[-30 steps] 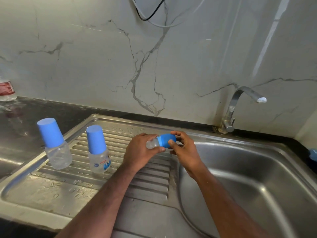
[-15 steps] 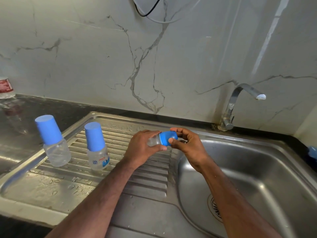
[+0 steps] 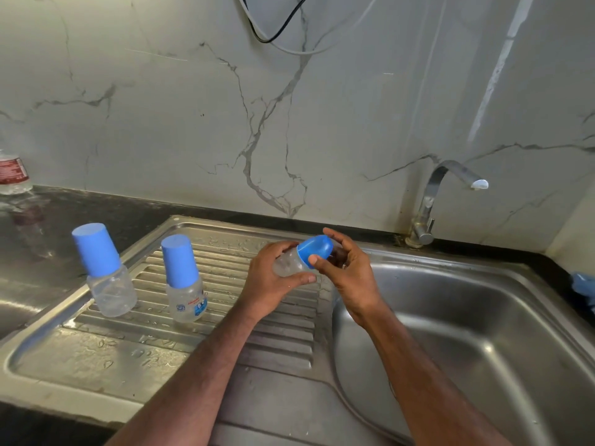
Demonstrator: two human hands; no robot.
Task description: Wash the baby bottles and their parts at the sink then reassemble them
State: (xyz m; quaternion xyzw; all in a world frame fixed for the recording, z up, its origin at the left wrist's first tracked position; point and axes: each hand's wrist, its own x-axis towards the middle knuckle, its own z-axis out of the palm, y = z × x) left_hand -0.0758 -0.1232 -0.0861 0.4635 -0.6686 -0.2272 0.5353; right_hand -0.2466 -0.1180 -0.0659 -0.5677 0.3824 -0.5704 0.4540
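Note:
My left hand [image 3: 269, 281] grips the clear body of a baby bottle [image 3: 289, 263] held on its side above the drainboard's right end. My right hand [image 3: 347, 275] curls its fingers and thumb round the blue cap [image 3: 314, 251] on that bottle. Two more capped baby bottles stand upright on the ribbed drainboard [image 3: 225, 320]: one at the far left [image 3: 103, 268], one with a printed label [image 3: 183, 278] beside it.
The steel sink basin [image 3: 467, 317] lies to the right, with the tap [image 3: 431, 201] at its back edge, not running. A plastic water bottle [image 3: 13, 172] stands on the dark counter at far left. Something blue [image 3: 584, 284] sits at the right edge. Cables hang on the marble wall.
The bottle in my hands has tilted so its blue cap points up and right. My right hand's fingers have shifted round the cap. The view has moved slightly.

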